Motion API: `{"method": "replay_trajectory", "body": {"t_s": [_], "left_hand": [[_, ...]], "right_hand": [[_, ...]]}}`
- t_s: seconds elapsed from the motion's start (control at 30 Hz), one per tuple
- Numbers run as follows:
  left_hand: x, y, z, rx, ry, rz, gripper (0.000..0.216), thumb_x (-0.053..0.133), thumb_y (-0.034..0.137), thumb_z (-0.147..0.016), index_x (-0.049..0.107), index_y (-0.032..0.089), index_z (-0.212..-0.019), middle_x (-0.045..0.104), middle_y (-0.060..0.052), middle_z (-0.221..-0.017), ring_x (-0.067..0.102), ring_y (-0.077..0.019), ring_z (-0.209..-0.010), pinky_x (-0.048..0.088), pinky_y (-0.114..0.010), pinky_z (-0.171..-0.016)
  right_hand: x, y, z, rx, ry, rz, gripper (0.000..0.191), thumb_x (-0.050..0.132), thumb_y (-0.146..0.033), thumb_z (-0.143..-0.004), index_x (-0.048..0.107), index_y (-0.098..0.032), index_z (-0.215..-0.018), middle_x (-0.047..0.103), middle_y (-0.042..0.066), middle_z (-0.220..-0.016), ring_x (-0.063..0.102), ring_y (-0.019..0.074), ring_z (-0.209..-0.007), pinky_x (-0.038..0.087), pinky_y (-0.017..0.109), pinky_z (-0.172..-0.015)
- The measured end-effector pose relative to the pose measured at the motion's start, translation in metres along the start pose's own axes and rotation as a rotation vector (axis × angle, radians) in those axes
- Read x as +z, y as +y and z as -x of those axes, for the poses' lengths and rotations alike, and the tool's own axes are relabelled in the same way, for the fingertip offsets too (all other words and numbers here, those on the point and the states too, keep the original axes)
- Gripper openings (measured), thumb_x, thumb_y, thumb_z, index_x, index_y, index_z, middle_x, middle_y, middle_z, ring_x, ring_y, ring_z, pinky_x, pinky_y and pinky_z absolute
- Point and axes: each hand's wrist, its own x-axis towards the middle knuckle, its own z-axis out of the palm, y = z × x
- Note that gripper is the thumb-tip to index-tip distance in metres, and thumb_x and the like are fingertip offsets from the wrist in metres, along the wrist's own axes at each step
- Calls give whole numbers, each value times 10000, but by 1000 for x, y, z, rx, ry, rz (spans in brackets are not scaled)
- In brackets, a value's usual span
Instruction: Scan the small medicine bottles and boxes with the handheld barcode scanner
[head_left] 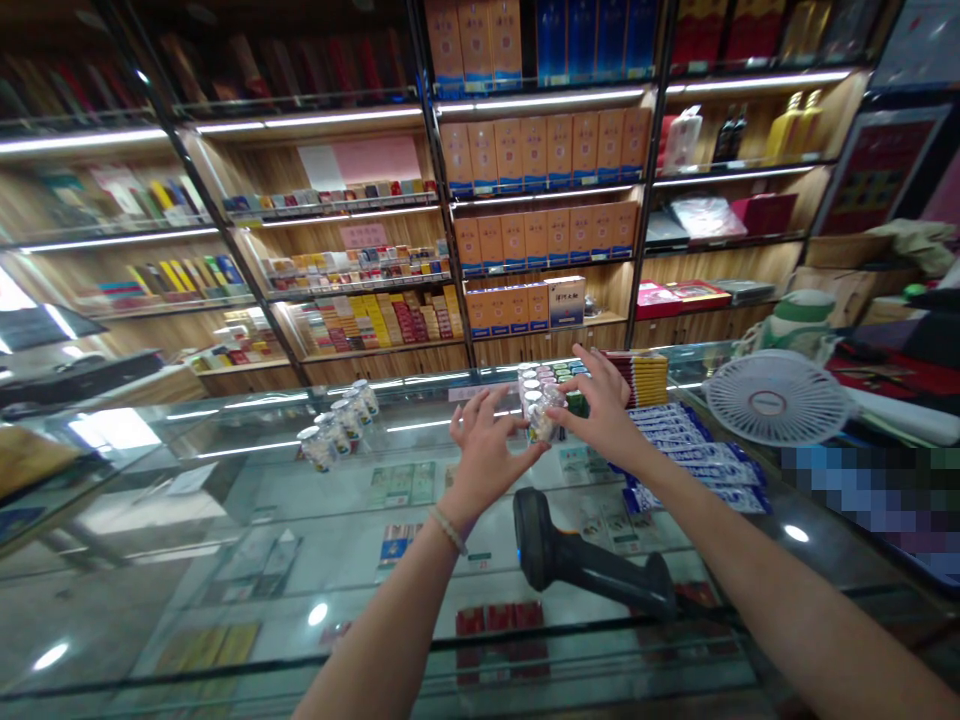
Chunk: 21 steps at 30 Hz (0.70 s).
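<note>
A small clear jar with white contents (541, 420) stands at the front of a group of small jars with white lids (531, 385) on the glass counter. My right hand (604, 410) has thumb and index finger at the jar's upper right side, in what looks like a pinch. Its other fingers reach over the group. My left hand (486, 445), with a beaded bracelet on the wrist, is open at the jar's left, fingers spread, thumb near its base. Below the hands lies a black barcode scanner (585, 565). Farther left, similar jars (337, 430) stand in a double row.
Blue-and-white packets (686, 455) and a stack of yellow-brown packs (646, 378) lie right of the jars. Beyond them are a white fan (776, 398) and a green-and-white bottle (799, 320). Flat packs show under the glass counter (300, 510). Lit shelves with orange boxes (536, 150) fill the back.
</note>
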Motion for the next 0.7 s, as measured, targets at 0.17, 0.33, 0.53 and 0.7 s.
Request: {"method": "replay_trajectory", "body": {"t_s": [0.17, 0.33, 0.53, 0.7], "left_hand": [[0, -1, -1, -20, 10, 22, 186, 783, 423, -780, 768, 268, -882, 517, -47, -1484, 342, -329, -1428, 213, -581, -1205], [2, -4, 0, -39, -6, 43, 131, 790, 366, -772, 776, 274, -864, 521, -30, -1489, 333, -324, -1433, 218, -579, -1213], [7, -10, 0, -39, -18, 81, 131, 771, 368, -794, 786, 274, -884, 520, -41, -1488, 317, -331, -1440, 241, -590, -1209], [9, -13, -1, -48, -33, 92, 162, 689, 392, -870, 780, 281, -946, 501, -38, -1507, 323, -312, -1446, 229, -582, -1219]], "right_hand": [[-3, 4, -1, -6, -30, 42, 361, 520, -523, -947, 671, -323, -1208, 365, 61, -1604, 267, 321, -1483, 217, 596, -1159], [-8, 5, -1, -70, -118, 94, 381, 459, -480, -989, 621, -415, -1328, 277, 3, -1649, 219, 325, -1501, 196, 598, -1171], [-13, 7, -2, -65, -186, 68, 365, 461, -498, -984, 673, -407, -1267, 278, -10, -1652, 204, 345, -1503, 207, 615, -1162], [-13, 10, -4, -37, -166, 23, 372, 473, -533, -971, 692, -378, -1229, 284, -11, -1645, 175, 337, -1511, 197, 619, -1170]]}}
